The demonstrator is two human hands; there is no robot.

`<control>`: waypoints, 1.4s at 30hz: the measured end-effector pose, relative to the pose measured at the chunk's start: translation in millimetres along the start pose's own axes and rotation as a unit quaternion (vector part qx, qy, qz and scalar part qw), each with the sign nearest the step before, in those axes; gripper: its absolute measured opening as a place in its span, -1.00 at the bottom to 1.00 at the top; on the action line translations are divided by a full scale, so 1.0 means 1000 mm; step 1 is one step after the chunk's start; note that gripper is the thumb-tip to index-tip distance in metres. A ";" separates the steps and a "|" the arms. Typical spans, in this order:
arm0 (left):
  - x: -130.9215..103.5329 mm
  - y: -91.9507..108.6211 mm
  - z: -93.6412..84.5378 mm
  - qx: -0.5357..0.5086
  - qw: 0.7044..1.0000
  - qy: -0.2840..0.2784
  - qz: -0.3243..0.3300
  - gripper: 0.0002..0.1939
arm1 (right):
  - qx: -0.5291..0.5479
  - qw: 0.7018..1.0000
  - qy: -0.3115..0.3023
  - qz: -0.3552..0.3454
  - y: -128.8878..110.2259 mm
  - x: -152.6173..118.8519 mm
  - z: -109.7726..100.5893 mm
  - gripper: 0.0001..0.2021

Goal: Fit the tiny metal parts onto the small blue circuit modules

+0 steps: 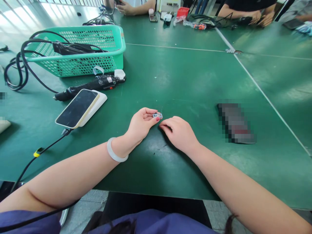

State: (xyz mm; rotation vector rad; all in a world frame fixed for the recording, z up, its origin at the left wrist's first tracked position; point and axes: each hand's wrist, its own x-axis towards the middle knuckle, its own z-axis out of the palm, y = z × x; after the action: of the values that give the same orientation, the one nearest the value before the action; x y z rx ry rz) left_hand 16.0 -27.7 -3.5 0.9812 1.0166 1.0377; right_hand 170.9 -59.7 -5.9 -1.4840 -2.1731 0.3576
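Observation:
Near the front middle of the green table [185, 87], my left hand [142, 123] pinches a small silvery component [157, 115] between thumb and fingers. Its fine detail is too small to make out. Just right of it, my right hand [179, 132] rests low over the tabletop with its fingers curled and pressed together. Whatever those fingers may hold is hidden. The two hands are close together, with a narrow gap between their fingertips. A pale bracelet [114, 150] circles my left wrist.
Left lie a phone [77, 107] on a white stand, a black electric screwdriver [90, 86] and a green basket [75, 65] with cables. A cable [26, 169] runs past my left arm. Right lies a blurred dark object [236, 123]. Other people's hands [259, 18] are across the table.

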 end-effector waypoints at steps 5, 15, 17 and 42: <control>-0.001 -0.001 -0.002 0.019 0.999 -0.033 0.007 -0.77 | 0.223 0.963 0.119 0.097 0.001 -0.004 -0.011 -0.87; -0.003 -0.001 -0.002 -0.021 0.998 -0.067 -0.002 -0.71 | 0.225 0.958 0.158 0.083 -0.003 -0.001 -0.012 -0.90; -0.002 -0.002 -0.003 -0.031 0.997 -0.074 0.000 -0.70 | 0.217 0.961 0.156 0.074 -0.003 -0.002 -0.012 -0.91; -0.001 0.000 -0.001 -0.021 0.997 -0.067 -0.030 -0.72 | 0.014 0.994 -0.017 0.111 0.039 0.001 -0.021 -0.87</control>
State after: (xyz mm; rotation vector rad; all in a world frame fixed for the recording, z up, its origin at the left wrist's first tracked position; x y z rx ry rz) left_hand 14.9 -28.9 -4.0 0.9672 0.9052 0.9284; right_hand 213.1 -45.4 -6.3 -1.7211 -2.0230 0.4881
